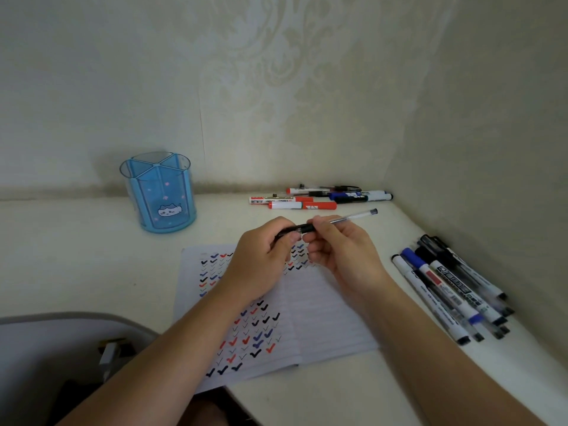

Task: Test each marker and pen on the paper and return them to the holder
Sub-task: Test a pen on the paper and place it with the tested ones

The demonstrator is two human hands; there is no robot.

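While left hand (261, 262) and right hand (344, 253) pinch 1 pen (347, 218), fingers (321, 224) curled, over paper (322, 318)

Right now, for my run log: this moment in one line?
left hand: grips pen at black end | right hand: grips barrel | pen: above paper | holder: looks empty | back pile, right pile: outside holder

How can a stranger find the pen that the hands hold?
Find the check-marked paper on the white desk. Above its far edge, the left hand and right hand hold a slim clear pen. It alone is off the desk.
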